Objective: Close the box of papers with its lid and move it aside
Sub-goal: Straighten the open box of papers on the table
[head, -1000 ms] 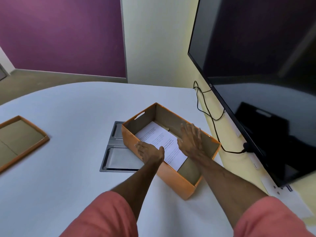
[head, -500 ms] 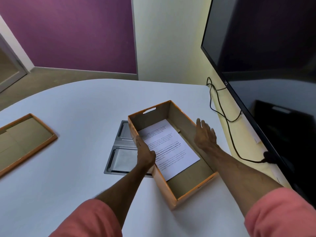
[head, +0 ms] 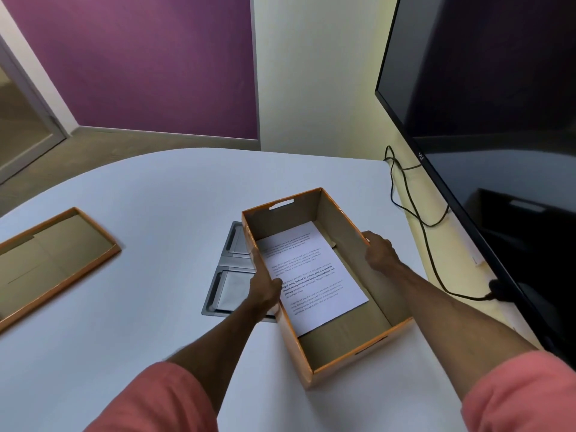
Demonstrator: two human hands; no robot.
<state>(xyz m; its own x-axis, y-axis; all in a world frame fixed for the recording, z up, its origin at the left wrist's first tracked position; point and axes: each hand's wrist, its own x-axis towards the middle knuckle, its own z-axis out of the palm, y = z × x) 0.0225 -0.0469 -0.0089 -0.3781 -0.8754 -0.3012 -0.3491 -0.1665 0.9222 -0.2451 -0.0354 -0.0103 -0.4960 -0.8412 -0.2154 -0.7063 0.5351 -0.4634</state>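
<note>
Left hand (head: 265, 289) grips the box (head: 349, 347) on its 9 o'clock long wall, thumb hooked over the rim onto the paper (head: 311, 275), fingers down the outer face. Right hand (head: 378, 251) grips the opposite wall at 3 o'clock, fingers curled over the rim from outside. Both hands closed on the box, w/ salmon sleeves (head: 162, 397) pushed up the forearms.

Count: 1 orange box, open-topped, w/ a slot handle in each short end. 1 printed sheet visible flat on its floor, toward the far end; can't tell if more lie under it. 1 lid (head: 53, 260), orange-edged, lying inside-up at 9 o'clock, well apart from the box, near the table's edge.

Box sits on the white table (head: 140, 322) at approx centre-right, skewed, far end toward 11 o'clock. Its left wall overlaps a grey 2-flap cable hatch (head: 227, 288) set in the tabletop. At 2–3 o'clock, 1 big dark screen (head: 498, 120), w/ 1 black cable (head: 414, 207) trailing below it.
</note>
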